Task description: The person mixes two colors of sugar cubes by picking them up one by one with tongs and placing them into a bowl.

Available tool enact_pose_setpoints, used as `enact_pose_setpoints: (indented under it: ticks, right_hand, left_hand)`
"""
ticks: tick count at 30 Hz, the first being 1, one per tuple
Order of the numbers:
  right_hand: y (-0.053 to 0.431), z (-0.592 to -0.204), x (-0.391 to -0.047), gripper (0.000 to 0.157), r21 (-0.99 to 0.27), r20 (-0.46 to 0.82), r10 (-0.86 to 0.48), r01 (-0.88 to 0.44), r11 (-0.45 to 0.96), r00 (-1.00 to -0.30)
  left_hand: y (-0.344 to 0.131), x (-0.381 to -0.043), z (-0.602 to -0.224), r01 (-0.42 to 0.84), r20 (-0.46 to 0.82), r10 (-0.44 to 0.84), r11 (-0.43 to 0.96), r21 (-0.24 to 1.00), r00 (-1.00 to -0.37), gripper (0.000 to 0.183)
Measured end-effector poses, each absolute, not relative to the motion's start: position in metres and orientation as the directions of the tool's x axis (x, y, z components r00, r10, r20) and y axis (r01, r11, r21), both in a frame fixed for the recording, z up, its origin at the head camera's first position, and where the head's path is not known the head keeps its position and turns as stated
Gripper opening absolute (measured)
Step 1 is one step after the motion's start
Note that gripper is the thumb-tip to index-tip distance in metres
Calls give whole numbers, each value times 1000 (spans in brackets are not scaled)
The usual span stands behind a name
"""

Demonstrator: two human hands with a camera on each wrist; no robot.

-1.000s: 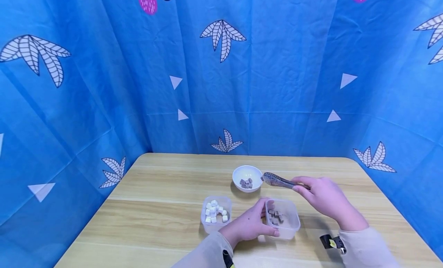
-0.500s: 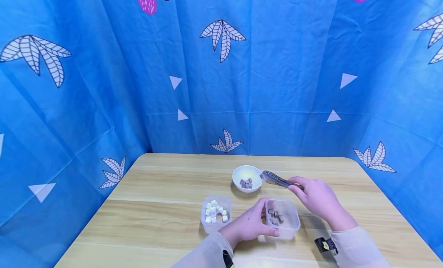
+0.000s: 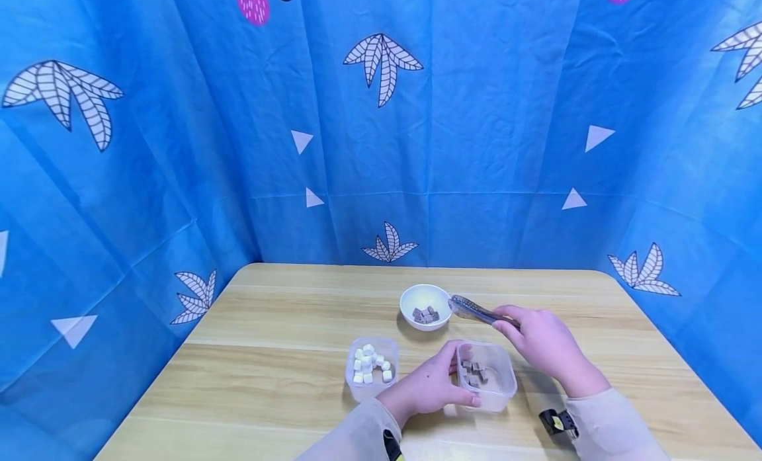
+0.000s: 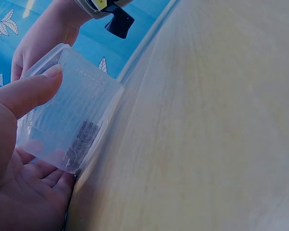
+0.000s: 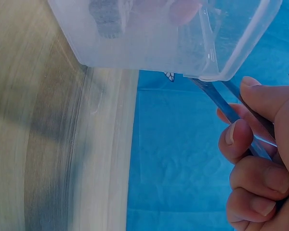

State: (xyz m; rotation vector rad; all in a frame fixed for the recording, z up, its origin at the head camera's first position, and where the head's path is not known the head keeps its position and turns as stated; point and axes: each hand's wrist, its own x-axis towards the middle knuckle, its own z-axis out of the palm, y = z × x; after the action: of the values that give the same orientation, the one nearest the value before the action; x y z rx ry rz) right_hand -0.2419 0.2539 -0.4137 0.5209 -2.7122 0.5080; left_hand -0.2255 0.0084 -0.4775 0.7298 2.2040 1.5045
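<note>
My left hand (image 3: 430, 384) grips a clear plastic container (image 3: 497, 400) around its left side, thumb at the front and fingers behind. Several small brown cubes (image 3: 475, 372) lie inside it; the left wrist view shows some of them through the container's wall (image 4: 82, 91). In my right hand (image 3: 549, 342) is a pair of metal tongs (image 3: 479, 311), gripped with curled fingers (image 5: 255, 175). The tips of the tongs reach the right rim of a white bowl (image 3: 424, 293), with no cube visible between them. Several brown cubes (image 3: 426, 315) rest at the bottom of that bowl.
A second clear container (image 3: 389, 347) with several white cubes (image 3: 366, 363) stands left of my left hand, close to its wrist. All of it is on a wooden table (image 3: 268, 375). A blue patterned curtain (image 3: 488, 150) hangs behind and along the sides.
The brown cube that the tongs held at the bowl's rim is now with the others in the bowl. My right hand has moved slightly left. My left hand and its container stayed put.
</note>
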Motion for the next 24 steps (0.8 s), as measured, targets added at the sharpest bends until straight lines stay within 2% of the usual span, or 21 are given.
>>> enact_pose_setpoints:
  ticks: [18, 24]
  right_hand:
    - [260, -401, -235, 29, -317, 323, -307, -408, 856, -895]
    - [268, -396, -234, 30, -300, 333, -354, -455, 839, -874]
  left_hand:
    - [8, -225, -477, 202, -19, 601, 298, 933, -799, 84]
    - [8, -225, -476, 201, -21, 596, 304, 931, -802, 86]
